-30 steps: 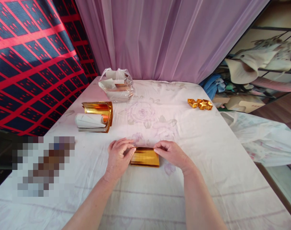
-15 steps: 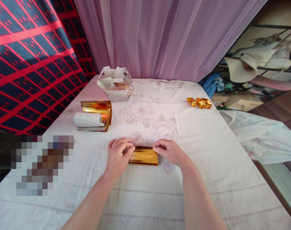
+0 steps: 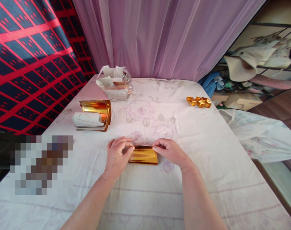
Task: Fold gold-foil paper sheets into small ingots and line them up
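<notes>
While both hands rest on the table, the left hand (image 3: 117, 156) and the right hand (image 3: 169, 152) each pinch one far corner of the folded gold foil sheet (image 3: 143, 155), which lies flat on the white flowered cloth (image 3: 145, 191) just in front of the person. Compared with a second ago almost nothing has moved: the sheet keeps its place and the fingertips stay closed on its upper edge, so I judge the fold is being pressed, not begun anew. Farther left lies a stack of gold paper (image 3: 93, 118) with its top sheets curled up, and behind it a clear plastic bag (image 3: 114, 83). Three small folded gold pieces (image 3: 199, 102) sit well apart at the far right. A lilac curtain (image 3: 164, 35) hangs behind the table, a red and dark patterned fabric (image 3: 28, 57) at the left.
</notes>
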`<action>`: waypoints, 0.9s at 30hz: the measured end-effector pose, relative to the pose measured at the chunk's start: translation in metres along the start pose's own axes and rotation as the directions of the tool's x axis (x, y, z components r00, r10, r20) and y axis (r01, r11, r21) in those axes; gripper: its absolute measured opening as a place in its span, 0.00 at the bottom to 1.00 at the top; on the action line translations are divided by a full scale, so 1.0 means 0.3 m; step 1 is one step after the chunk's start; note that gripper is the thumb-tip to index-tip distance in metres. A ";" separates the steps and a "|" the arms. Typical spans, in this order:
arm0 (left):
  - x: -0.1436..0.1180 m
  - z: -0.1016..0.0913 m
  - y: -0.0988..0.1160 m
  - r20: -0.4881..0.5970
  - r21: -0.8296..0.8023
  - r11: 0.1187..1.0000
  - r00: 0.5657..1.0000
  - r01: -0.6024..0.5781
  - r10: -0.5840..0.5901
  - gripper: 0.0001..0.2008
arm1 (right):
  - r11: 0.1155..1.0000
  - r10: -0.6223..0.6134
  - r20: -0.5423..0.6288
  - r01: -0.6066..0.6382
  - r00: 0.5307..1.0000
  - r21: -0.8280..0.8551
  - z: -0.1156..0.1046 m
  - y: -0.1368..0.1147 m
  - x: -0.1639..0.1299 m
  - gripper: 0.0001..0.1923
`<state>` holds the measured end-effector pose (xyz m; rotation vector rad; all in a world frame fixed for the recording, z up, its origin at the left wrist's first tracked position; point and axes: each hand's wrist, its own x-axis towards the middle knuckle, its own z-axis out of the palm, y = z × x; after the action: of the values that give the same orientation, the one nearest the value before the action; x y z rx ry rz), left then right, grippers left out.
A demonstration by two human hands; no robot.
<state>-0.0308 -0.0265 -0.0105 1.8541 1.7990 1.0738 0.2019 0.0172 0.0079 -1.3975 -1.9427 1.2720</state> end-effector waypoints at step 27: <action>0.002 -0.013 0.006 0.051 -0.040 0.997 0.997 0.059 -0.057 0.03 | 1.000 -0.017 -0.031 0.017 0.999 0.008 0.003 0.008 0.001 0.11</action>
<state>-0.0322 -0.0271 -0.0065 1.7775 1.7779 1.0275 0.2023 0.0174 0.0054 -1.3861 -1.9231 1.2420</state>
